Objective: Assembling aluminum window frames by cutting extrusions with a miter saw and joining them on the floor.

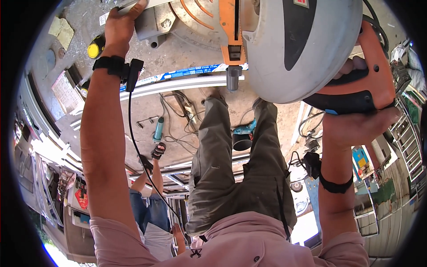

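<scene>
A miter saw fills the top of the head view, with its grey blade guard right of the middle and its orange slotted table insert beside it. My right hand is closed around the orange and black saw handle; some fingertips show in the handle's opening. At the upper left, my left hand grips a pale profile strip beside the saw's grey base. The strip's far part lies beyond the picture's edge. The blade is hidden behind the guard.
Long white profiles lie just nearer than the saw. A yellow-ended tape measure sits at the left. On the floor are a teal angle grinder, another teal tool and loose cables. Another person is at the lower left.
</scene>
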{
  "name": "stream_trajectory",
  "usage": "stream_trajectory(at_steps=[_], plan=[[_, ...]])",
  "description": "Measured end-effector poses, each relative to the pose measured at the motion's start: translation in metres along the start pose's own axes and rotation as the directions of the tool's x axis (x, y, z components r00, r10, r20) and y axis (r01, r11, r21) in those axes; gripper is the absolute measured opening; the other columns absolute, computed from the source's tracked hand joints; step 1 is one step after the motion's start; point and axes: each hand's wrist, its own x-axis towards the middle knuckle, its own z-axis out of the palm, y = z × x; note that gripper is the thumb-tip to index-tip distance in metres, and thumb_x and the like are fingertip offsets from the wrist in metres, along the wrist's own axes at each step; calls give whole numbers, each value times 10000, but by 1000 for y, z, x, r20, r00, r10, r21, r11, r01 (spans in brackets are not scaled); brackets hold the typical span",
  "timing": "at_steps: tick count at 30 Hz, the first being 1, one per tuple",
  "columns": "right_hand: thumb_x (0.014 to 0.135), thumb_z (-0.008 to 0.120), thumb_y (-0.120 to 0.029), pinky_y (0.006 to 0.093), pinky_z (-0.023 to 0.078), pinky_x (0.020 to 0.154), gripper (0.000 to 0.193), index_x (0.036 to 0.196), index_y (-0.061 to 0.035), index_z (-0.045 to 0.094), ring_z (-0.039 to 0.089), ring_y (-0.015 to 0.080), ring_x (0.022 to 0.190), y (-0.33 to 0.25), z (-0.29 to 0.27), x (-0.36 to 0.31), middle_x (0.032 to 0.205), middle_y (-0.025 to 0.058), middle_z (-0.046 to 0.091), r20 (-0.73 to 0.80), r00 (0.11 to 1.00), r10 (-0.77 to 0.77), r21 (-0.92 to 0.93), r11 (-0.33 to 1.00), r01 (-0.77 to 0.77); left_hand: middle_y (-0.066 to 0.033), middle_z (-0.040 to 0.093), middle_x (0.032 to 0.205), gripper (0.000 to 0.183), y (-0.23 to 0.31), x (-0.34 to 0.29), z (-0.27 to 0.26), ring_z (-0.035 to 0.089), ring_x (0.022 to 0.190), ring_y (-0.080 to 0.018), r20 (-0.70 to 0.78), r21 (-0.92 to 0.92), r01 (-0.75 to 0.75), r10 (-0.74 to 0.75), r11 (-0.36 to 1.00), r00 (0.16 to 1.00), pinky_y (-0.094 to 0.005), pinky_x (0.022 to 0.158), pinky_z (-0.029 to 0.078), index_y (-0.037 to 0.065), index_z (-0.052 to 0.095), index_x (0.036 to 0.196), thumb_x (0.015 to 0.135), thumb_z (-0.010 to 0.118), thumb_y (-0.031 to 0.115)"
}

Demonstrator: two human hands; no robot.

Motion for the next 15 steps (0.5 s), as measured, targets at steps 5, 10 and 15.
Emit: stream_trajectory(at_steps=[5, 10, 15], plan=[[810, 324, -813, 415, 507, 818, 945, 1149, 39, 552, 612, 266, 907, -1, 9, -3, 1020, 169, 622, -62, 997, 35, -36, 999, -38, -70, 576, 750, 672, 4, -3, 1, 520, 631, -135, 9, -15, 35, -35, 999, 999, -263, 569, 427, -54, 575, 988, 696, 804, 506], [804, 336, -819, 418, 502, 823, 951, 1157, 39, 545, 606, 265, 913, 3, 5, -5, 1012, 172, 622, -61, 998, 24, -33, 999, -26, -66, 571, 729, 664, 3, -3, 0, 518, 612, -135, -5, 13, 9, -9, 1000, 1000, -262, 555, 425, -52, 572, 955, 692, 805, 511], [804, 336, -820, 417, 497, 835, 957, 1168, 43, 535, 603, 262, 911, 5, 2, -4, 1037, 167, 608, -8, 1000, 15, 86, 996, -15, -75, 583, 749, 686, 1, -4, 0, 529, 634, -139, -9, 10, 8, -8, 1000, 1000, -265, 572, 432, -57, 573, 980, 693, 801, 522]])
